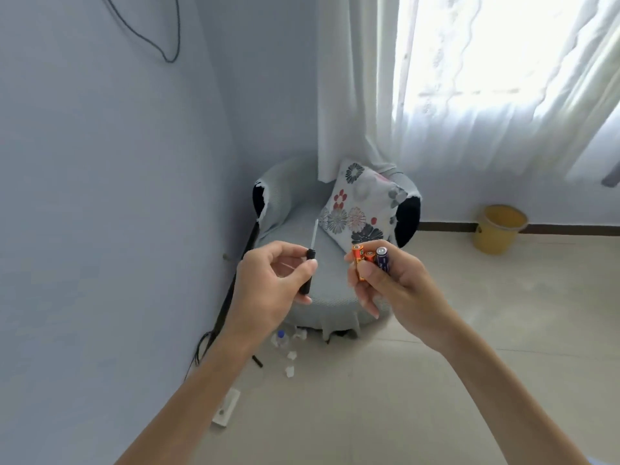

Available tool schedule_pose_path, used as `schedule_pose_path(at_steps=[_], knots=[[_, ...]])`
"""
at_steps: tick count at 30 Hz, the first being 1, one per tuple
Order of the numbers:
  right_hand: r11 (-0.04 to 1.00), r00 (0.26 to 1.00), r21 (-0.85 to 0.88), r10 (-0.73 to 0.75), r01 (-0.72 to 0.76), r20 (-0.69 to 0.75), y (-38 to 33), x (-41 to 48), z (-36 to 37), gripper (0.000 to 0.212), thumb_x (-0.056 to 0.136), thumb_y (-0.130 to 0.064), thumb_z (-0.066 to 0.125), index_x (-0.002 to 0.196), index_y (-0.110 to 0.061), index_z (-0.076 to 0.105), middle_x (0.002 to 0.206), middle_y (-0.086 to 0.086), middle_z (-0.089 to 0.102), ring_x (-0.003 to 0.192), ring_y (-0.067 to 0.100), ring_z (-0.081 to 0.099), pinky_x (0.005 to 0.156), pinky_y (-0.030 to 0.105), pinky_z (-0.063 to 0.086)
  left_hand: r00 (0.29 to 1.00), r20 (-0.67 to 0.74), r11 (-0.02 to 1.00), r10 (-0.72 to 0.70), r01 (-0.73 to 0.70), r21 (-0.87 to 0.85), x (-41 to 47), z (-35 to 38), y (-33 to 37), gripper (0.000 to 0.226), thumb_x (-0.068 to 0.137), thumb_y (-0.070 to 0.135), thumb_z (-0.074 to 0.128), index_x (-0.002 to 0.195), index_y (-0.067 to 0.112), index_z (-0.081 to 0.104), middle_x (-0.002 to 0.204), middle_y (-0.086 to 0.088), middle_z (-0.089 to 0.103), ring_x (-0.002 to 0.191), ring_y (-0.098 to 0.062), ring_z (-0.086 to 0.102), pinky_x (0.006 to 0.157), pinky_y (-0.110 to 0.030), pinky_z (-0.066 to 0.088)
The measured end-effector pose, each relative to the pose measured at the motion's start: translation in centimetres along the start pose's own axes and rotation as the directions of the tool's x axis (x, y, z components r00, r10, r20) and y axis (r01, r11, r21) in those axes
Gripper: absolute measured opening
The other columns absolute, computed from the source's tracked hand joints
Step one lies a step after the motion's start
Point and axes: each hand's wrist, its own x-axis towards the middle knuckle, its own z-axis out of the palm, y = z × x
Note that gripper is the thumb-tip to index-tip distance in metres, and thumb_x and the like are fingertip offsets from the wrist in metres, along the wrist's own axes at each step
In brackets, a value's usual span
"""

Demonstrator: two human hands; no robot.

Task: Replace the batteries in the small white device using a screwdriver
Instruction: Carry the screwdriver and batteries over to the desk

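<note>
My left hand (268, 280) pinches a small screwdriver (310, 263) by its black handle, the thin metal shaft pointing up. My right hand (389, 283) grips three batteries upright: two orange ones (359, 261) and a purple one (382, 260), their tops showing above my fingers. Both hands are raised in front of a round grey chair. A flat white rectangular object (226, 407) lies on the floor by the wall below my left forearm; I cannot tell whether it is the device.
The round grey chair (302, 213) stands in the corner with a floral cushion (359, 206) on it. A plastic bottle (280, 338) and white scraps lie on the floor before it. Black cables run down the wall. A yellow bucket (500, 228) sits under the curtained window.
</note>
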Motion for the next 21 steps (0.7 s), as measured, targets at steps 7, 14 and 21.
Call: schedule_pose_path(at_steps=[7,14,21], knots=[[0.998,0.971,-0.058,-0.027,0.014,-0.238,-1.1,0.8,-13.9,0.023,0.108,-0.01,0.051,0.117,0.011,0.055,0.084,0.011,0.065,0.055,0.047,0.043,0.052,0.037,0.044,0.971,0.23,0.997,0.071,-0.068,-0.023,8.0,14.0,5.0,0.012,0.09,0.012,0.084,0.1,0.014,0.078,0.081,0.001,0.08,0.062,-0.019,0.077,0.052,-0.024,0.059],[0.993,0.861,-0.12,-0.055,-0.007,-0.506,-1.7,2.9,-26.0,0.019,0.109,-0.003,0.048,0.119,0.011,0.055,0.085,0.023,0.061,0.059,0.035,0.049,0.05,0.034,0.044,0.874,0.456,0.986,0.167,-0.159,-0.056,17.6,27.2,9.2,0.013,0.089,0.019,0.085,0.102,0.018,0.08,0.085,-0.001,0.081,0.067,-0.022,0.079,0.063,-0.042,0.066],[0.977,0.68,-0.203,-0.105,-0.065,-0.725,-3.6,4.6,-37.0,0.019,0.109,-0.01,0.05,0.117,0.004,0.059,0.086,0.015,0.065,0.058,0.028,0.052,0.052,0.038,0.044,0.718,0.645,0.965,0.261,-0.189,-0.18,25.7,40.3,14.6,0.009,0.089,0.011,0.085,0.094,0.016,0.081,0.082,-0.003,0.08,0.063,-0.026,0.077,0.053,-0.027,0.059]])
